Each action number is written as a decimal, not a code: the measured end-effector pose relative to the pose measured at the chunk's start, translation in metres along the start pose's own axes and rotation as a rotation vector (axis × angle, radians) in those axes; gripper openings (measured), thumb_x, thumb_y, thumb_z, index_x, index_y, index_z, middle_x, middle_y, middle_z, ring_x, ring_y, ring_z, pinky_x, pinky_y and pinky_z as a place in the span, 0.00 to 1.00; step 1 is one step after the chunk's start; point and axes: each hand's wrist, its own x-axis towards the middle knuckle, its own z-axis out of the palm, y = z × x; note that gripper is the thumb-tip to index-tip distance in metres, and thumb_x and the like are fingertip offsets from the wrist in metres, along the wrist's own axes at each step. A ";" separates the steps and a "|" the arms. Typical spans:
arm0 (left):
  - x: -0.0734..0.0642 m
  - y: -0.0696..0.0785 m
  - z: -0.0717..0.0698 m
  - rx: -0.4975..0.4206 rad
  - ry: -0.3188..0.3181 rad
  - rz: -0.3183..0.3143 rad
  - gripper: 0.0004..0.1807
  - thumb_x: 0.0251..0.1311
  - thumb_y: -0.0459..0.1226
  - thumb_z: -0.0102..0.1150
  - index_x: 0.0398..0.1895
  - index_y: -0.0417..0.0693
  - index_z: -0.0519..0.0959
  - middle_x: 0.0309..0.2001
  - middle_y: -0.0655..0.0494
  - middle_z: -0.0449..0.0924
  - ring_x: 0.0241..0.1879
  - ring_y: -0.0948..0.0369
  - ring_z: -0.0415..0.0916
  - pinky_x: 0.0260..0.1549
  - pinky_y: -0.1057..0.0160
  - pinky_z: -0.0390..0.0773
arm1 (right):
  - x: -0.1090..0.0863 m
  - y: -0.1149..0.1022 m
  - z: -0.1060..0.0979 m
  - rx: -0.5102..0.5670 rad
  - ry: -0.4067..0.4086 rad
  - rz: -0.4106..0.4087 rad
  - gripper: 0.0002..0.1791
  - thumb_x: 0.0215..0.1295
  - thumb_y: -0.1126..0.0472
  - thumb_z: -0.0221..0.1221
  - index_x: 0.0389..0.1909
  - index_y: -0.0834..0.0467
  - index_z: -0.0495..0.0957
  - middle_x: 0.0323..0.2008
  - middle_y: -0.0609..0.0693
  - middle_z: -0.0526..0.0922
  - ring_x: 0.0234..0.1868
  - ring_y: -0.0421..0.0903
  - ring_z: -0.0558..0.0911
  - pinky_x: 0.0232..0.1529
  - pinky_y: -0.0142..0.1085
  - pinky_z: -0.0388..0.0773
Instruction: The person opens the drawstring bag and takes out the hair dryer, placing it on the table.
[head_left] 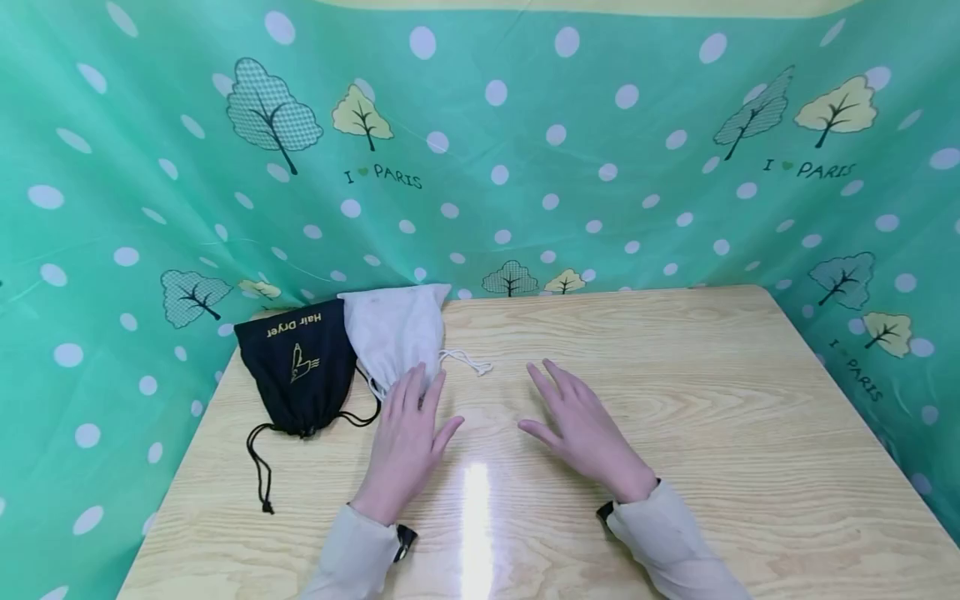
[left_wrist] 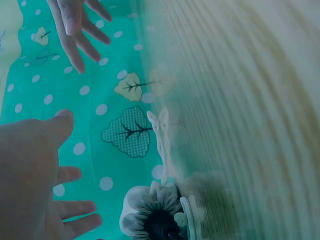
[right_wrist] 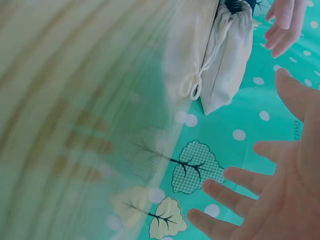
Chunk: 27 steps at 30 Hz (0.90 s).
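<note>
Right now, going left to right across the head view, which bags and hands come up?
Black Hair Dryer bag, white drawstring bag, right hand; the left hand, overlapping the white drawstring bag, is left out.

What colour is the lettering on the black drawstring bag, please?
The lettering on the black drawstring bag is gold, best seen in the head view.

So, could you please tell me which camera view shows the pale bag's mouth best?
The left wrist view: the gathered mouth of the pale bag faces the camera, with something dark inside. The right wrist view shows it only partly, at the top edge, while in the head view the left hand mostly hides it.
</note>
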 end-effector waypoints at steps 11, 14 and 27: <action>0.001 -0.001 0.002 -0.023 0.000 -0.005 0.36 0.70 0.52 0.54 0.75 0.45 0.60 0.73 0.38 0.57 0.72 0.46 0.56 0.71 0.45 0.58 | 0.016 -0.013 0.006 0.003 0.007 -0.033 0.40 0.70 0.38 0.54 0.76 0.53 0.57 0.73 0.59 0.62 0.72 0.59 0.64 0.71 0.57 0.62; 0.001 -0.004 0.002 -0.026 0.017 -0.004 0.35 0.70 0.51 0.55 0.74 0.45 0.61 0.72 0.38 0.58 0.71 0.46 0.57 0.70 0.45 0.60 | 0.022 -0.018 0.007 0.005 -0.029 -0.037 0.39 0.71 0.38 0.54 0.76 0.54 0.59 0.73 0.60 0.63 0.72 0.59 0.64 0.71 0.56 0.62; -0.001 -0.014 -0.004 -0.045 0.021 -0.038 0.35 0.69 0.49 0.58 0.74 0.46 0.61 0.71 0.38 0.60 0.70 0.44 0.60 0.69 0.44 0.62 | 0.045 -0.037 0.013 0.003 -0.080 -0.068 0.38 0.72 0.37 0.50 0.76 0.51 0.58 0.73 0.59 0.63 0.71 0.60 0.66 0.70 0.56 0.63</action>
